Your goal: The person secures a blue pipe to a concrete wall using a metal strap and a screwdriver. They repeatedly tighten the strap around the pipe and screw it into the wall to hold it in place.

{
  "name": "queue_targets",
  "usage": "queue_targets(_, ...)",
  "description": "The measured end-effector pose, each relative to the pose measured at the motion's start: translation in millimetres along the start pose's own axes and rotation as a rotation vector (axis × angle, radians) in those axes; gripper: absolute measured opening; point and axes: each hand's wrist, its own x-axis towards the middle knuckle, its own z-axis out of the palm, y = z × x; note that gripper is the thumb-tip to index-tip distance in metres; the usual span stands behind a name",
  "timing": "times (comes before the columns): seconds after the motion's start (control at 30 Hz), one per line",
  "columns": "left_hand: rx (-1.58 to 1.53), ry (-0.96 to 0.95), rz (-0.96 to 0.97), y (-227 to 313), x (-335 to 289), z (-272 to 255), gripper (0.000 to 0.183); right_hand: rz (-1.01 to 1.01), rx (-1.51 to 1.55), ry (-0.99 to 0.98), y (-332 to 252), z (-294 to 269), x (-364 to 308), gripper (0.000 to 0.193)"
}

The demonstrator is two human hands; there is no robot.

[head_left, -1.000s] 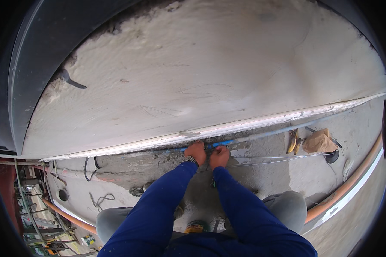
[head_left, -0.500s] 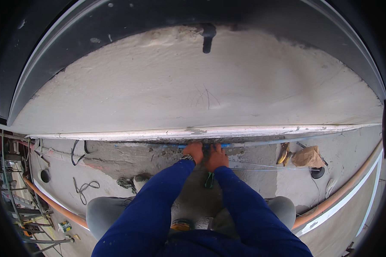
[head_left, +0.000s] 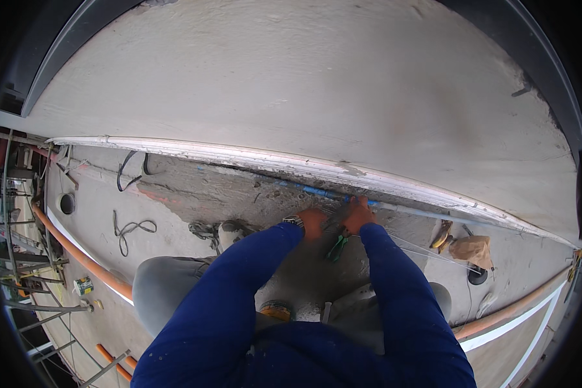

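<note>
Right hand (head_left: 357, 218) at 1 o'clock, fingers over the blue pipe (head_left: 316, 191) running 11 to 2; grip unclear. Left hand (head_left: 313, 224) at 12, blurred: cannot tell. Pipe likely light, stiff, slick if wet; best held mid-length.

A construction site, bare concrete floor (head_left: 142, 207) with a rough darker patch (head_left: 233, 200), pale plastered wall (head_left: 291, 84), blue pipe (head_left: 317, 191) along the wall's foot, orange pipe (head_left: 87, 258), metal poles (head_left: 48, 306) (scaffolding, by the look of them) at far left.
</note>
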Motion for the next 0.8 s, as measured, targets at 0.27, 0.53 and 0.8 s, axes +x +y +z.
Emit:
queue_targets(0.27,0.041,0.175,0.089,-9.5,6.6,-11.5,0.05,-0.006,0.078,0.081,-1.3,3.5,2.0,0.094)
queue_targets(0.53,0.114,0.276,0.036,35.7,35.4,9.0,0.062,-0.063,0.082,0.094,1.8,0.2,-1.1,0.093)
queue_targets(0.8,0.047,0.127,-0.028,38.0,28.1,11.0,0.082,-0.058,0.092,0.096,5.8,6.4,6.4,0.093)
